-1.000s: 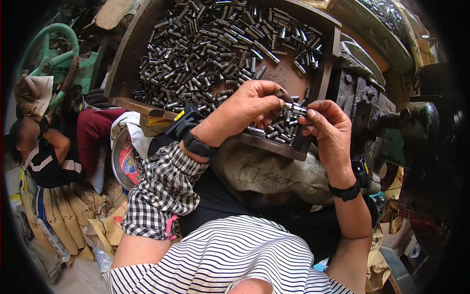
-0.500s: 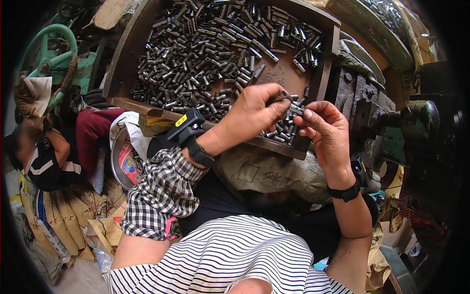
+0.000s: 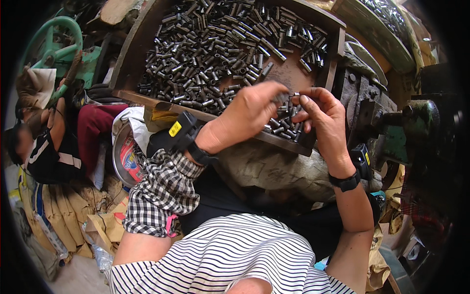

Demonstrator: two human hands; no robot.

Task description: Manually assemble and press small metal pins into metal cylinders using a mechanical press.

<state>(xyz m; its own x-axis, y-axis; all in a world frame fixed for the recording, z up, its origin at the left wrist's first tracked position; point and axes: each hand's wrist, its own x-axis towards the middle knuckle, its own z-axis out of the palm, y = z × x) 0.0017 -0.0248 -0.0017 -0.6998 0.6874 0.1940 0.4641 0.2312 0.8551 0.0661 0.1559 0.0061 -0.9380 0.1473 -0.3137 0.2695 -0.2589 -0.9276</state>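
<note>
A tube (image 3: 296, 95) is pinched by the right hand (image 3: 324, 109) over the tray (image 3: 337, 46).
The left hand (image 3: 255, 109) is curled, blurred; its grip cannot be told. More tubes (image 3: 196, 73) are heaped in the tray, some clustered at its near-right corner. A red packet (image 3: 130, 159) is held in a bowl (image 3: 115, 159) at left, metal pieces (image 3: 387, 13) in a trough (image 3: 377, 36) at upper right.

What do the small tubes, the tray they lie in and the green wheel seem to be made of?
Tubes: metal, likely steel, given the bright glints on dark grey.
Tray: probably wood, from its thick, worn brown walls, though staining leaves this open.
Green wheel: likely painted metal; the coating hides the base.
</note>
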